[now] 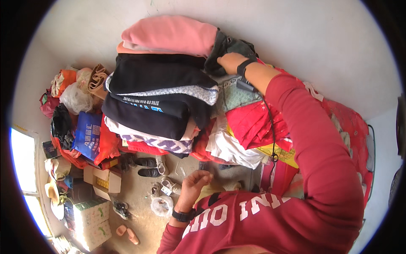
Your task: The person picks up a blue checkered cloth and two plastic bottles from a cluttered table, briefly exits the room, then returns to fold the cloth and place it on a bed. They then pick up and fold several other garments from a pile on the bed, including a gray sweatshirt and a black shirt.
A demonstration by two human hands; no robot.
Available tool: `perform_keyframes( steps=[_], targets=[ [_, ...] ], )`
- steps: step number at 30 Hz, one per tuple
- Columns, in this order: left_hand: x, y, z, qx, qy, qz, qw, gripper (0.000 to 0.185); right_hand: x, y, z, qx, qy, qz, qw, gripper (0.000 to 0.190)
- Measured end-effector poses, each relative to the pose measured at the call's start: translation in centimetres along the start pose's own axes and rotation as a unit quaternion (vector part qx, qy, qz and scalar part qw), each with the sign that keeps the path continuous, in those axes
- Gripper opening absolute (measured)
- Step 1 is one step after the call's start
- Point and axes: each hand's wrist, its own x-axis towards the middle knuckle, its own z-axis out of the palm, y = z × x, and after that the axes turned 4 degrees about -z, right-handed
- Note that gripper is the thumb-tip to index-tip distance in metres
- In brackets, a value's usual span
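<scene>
My right hand point(233, 63) reaches to the back of a heap of clothes and grips a dark garment point(234, 47) beside a pink folded garment point(174, 33). Left of the hand, black folded clothes point(158, 71) lie stacked over a purple-and-white patterned cloth point(177, 145). Below the hand are a green patterned cloth point(238, 95), red fabric point(253, 123) and a white cloth point(233, 147). A black cord point(273, 139) hangs near my right forearm. My left hand point(198, 182) is in front of my body, fingers curled, holding nothing that I can see.
Plastic bags point(76, 98) and a blue bag point(87, 135) are piled at the left. On the floor stand an open cardboard box point(112, 182), several shoes point(149, 166), a plastic-lined bin point(161, 205), pink slippers point(132, 236) and wrapped paper packs point(92, 223). A white wall point(285, 31) rises behind the clothes.
</scene>
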Motion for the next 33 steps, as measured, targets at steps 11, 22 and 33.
perform_keyframes(
  steps=[11, 22, 33],
  targets=[
    [7.3, 3.1, 0.0, -0.160, -0.063, -0.023, 0.985, 0.016, -33.9, 13.8, -14.6, 0.448, 0.263, 0.248, 0.817, 0.060],
    [22.0, 5.9, 7.6, -0.413, -0.043, -0.092, 0.905, 0.045, -98.9, 10.6, -14.2, 0.221, 0.507, 0.574, 0.604, 0.005],
    [26.2, 7.3, 6.0, -0.377, -0.095, -0.088, 0.917, 0.035, -81.6, -2.0, 7.3, 0.507, 0.115, 0.555, 0.649, 0.023]
  ],
)
